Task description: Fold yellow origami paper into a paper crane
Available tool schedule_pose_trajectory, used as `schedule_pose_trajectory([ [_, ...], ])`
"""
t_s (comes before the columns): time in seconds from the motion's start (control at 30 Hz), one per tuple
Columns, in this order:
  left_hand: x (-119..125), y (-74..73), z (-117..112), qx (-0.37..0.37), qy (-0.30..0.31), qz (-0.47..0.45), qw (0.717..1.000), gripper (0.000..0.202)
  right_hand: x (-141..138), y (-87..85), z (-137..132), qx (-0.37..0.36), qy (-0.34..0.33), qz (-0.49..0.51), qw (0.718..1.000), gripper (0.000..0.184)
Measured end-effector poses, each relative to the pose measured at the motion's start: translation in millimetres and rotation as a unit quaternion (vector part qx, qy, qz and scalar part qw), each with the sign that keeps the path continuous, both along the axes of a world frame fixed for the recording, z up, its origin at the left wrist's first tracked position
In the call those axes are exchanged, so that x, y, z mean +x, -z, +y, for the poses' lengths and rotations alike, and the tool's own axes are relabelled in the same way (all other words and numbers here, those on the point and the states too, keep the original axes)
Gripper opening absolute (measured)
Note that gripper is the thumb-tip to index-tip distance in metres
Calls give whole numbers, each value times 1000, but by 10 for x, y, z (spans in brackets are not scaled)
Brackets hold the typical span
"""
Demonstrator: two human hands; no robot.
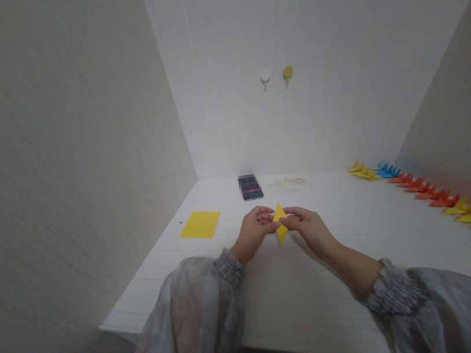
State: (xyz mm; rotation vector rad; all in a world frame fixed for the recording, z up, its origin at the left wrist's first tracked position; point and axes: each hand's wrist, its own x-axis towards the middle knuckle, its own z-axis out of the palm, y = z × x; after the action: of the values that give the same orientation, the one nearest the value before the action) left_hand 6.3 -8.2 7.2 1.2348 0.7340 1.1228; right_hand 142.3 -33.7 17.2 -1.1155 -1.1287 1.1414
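"Yellow folded paper point(282, 233), over the white table point(306, 307), is partly covered by your thumbs; the row of folded paper figures point(440, 199) runs off-frame at right."

"And the phone point(252, 193)?"

"Blocky blur leaves its screen unreadable. Your left hand point(253, 229) and right hand point(311, 228) both pinch the paper, fingertips tight."

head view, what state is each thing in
Folded yellow paper: narrow diamond, held up
Left hand: pinching its left side
Right hand: pinching its right side
Yellow sheet: flat, unfolded
Phone: lying down, partly pixelated
Paper figures: folded, lined up
White hook: mounted
Gold hook: mounted
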Motion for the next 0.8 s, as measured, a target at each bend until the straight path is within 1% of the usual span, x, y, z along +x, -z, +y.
schedule_pose_trajectory([
  [0.07,-9,3,13,4,-12,0,1000,32,6,1,-3,13,-12,4,1000,42],
  [0.17,-24,-8,16,14,-27,-6,1000,29,10,-13,-10,32,-37,16,999,47],
  [0.33,-29,-36,-7,33,-13,-4,999,35,19,-11,6,48,-45,6,998,41],
  [0.47,-25,-48,-6,39,-26,-9,999,36,16,-9,11,54,-41,-1,998,40],
  [0.7,-15,-62,-3,7,-38,-22,999,32,9,-3,11,60,-36,0,998,34],
  [0.8,-15,-91,-25,4,-21,-36,999,33,33,-2,17,65,-37,-21,997,30],
])
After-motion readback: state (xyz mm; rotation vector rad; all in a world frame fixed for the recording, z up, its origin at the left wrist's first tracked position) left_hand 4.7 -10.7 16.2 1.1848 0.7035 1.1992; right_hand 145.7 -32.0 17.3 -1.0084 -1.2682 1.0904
